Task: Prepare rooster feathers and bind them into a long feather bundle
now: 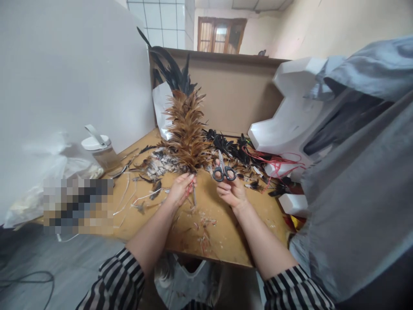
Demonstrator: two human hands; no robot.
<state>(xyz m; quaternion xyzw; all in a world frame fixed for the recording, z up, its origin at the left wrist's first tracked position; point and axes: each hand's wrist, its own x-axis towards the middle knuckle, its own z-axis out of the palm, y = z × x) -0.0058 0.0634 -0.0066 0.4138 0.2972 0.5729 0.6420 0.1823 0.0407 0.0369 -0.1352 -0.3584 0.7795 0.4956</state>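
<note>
My left hand (181, 188) pinches the lower end of a tall feather bundle (188, 125), which stands nearly upright above the table. Its brown feathers are layered up the middle, and long black ones fan out at the top, leaning left. A thin stem shows below my fingers. Scissors (223, 171) with black handles sit in my right hand (232, 193), blades pointing up and close together, a little right of the bundle's base. Black feathers (222, 143) lie behind the scissors, and loose brown and grey feathers (161, 163) are scattered behind my left hand.
Red cord (284, 161) lies tangled at the right by a white foam-like block (290, 116) and hanging grey cloth (361, 185). A lidded clear container (101, 150) and a plastic bag (41, 185) stand left. Feather scraps litter the wooden table (226, 241). A brown panel (238, 94) closes the back.
</note>
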